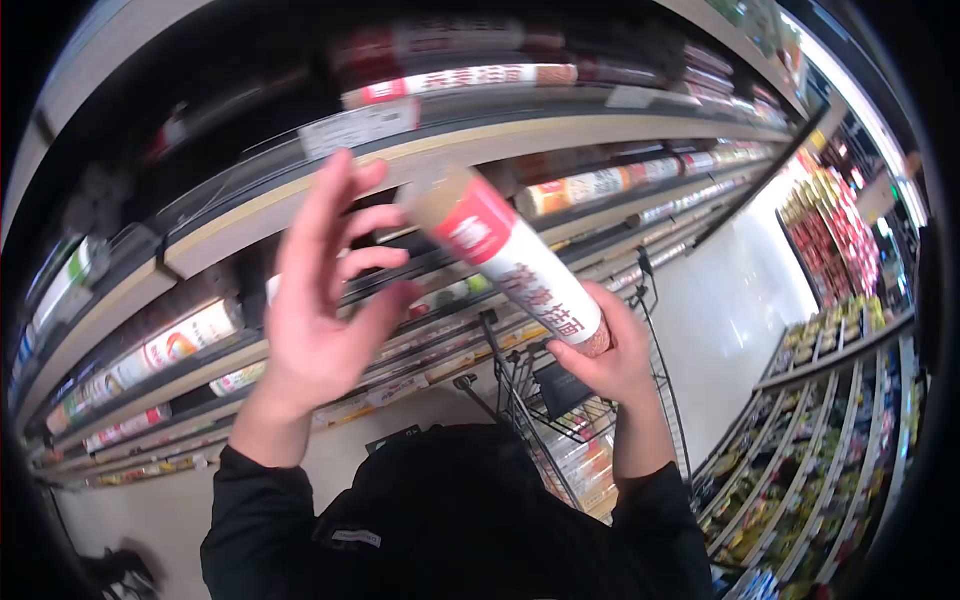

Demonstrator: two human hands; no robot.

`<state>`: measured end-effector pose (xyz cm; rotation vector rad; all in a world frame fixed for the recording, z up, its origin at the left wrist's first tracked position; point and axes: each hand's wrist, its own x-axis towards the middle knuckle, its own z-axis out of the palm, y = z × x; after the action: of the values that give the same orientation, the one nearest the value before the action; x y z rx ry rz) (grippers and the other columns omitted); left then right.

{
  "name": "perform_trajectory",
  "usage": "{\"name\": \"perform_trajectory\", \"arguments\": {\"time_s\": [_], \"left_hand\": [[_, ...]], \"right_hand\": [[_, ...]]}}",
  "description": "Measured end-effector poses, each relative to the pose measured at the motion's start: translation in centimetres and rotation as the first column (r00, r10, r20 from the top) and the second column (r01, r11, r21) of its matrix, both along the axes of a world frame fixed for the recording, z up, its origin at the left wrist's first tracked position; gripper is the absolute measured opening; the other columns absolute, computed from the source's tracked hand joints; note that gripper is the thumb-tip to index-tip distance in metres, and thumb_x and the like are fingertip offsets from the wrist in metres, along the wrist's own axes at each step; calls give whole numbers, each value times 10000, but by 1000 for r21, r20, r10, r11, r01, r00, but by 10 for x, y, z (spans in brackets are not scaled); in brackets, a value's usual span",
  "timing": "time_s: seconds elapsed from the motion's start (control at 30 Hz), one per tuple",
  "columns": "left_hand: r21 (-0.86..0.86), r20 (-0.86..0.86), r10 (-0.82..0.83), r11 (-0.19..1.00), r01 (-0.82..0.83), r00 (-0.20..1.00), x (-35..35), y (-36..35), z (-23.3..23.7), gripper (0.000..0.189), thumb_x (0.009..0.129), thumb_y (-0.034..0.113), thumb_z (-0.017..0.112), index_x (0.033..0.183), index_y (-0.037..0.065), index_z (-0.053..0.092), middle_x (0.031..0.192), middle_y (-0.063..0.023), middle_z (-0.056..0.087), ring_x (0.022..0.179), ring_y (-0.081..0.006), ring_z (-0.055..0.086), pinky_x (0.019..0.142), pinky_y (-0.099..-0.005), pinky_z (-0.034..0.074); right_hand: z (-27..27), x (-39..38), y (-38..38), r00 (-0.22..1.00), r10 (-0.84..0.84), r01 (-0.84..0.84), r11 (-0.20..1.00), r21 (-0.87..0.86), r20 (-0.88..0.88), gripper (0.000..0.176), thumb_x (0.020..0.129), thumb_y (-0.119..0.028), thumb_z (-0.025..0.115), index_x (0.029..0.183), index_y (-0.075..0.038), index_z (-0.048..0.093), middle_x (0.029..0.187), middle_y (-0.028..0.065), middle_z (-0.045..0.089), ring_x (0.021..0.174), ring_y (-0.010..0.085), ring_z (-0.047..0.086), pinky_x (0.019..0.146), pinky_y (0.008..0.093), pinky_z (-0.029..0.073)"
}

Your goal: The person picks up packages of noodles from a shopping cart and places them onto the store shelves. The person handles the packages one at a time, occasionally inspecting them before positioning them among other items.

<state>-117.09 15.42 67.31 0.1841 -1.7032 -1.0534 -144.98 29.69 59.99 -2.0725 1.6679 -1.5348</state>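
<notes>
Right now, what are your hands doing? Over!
Left hand open, fingers spread. Right hand shut on red-labelled tube, gripping its lower end; tube tilted. Shopping cart below, stocked shelf behind.

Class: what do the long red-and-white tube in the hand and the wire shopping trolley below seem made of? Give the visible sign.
The long red-and-white tube, gripped at its lower end by the right hand, looks like glossy plastic film: it shines and carries print. The dark wire shopping trolley seems painted or coated metal: thin rigid rods in a grid.
</notes>
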Motion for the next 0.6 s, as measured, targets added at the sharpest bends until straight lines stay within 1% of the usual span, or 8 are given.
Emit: {"name": "perform_trajectory", "arguments": {"time_s": [0.07,0.17,0.3,0.4,0.43,0.47,0.53,0.6], "left_hand": [[-40,-40,110,993,-112,993,37,4,14,947,798,-151,691,1621,9,251,1512,-226,496,1256,-245,593,999,-334,532],[-344,59,345,888,-306,937,100,-4,34,795,781,-55,776,1512,-43,461,1467,-220,543,1272,-261,590,1097,-379,477],[-414,150,584,770,-486,798,158,4,70,675,757,34,837,1383,-45,600,1312,-152,634,1255,-240,598,1093,-356,453],[-630,184,841,498,-596,508,182,-4,96,577,778,149,864,1315,55,677,1230,-53,692,1122,-159,638,1000,-303,489],[-561,211,839,524,-641,502,185,-8,101,543,821,152,843,1326,57,670,1190,-44,708,1079,-148,646,954,-293,507],[-546,242,849,520,-657,471,192,-16,106,533,837,157,835,1331,52,665,1170,-41,714,1059,-142,650,931,-289,514],[-452,333,822,570,-687,463,200,-29,115,526,871,173,817,1344,26,639,1127,-68,733,996,-141,669,885,-289,527],[-538,431,850,512,-670,303,207,-44,121,530,891,158,797,1365,7,615,1164,-93,719,1055,-154,667,936,-301,519]], "right_hand": [[36,13,-23,979,107,-115,993,-32,-176,676,735,-186,915,1316,-19,614,1119,177,722,965,333,738,841,373,581],[90,36,-63,910,260,-303,949,-90,-324,646,739,-196,906,1295,-25,625,1109,163,723,972,333,736,842,391,580],[160,63,-123,761,329,-487,859,-157,-560,600,769,-184,891,1294,-29,646,1190,139,687,1094,240,681,932,349,542],[196,92,-161,771,309,-465,870,-162,-557,479,805,-176,853,1241,-69,685,1200,119,675,1097,248,661,950,338,523],[208,106,-168,768,318,-464,875,-140,-556,430,833,-183,828,1225,-73,693,1206,115,672,1091,256,663,958,338,519],[227,120,-163,728,232,-396,910,-121,-645,388,880,-208,739,1184,21,663,1035,151,682,951,254,656,858,362,527],[244,137,-183,706,250,-301,953,38,-663,424,833,-211,767,1205,-28,677,1000,192,691,937,290,673,839,390,535],[254,158,-188,715,253,-172,967,187,-651,439,820,-218,780,1212,-44,686,995,188,706,939,304,683,825,394,543]]}}
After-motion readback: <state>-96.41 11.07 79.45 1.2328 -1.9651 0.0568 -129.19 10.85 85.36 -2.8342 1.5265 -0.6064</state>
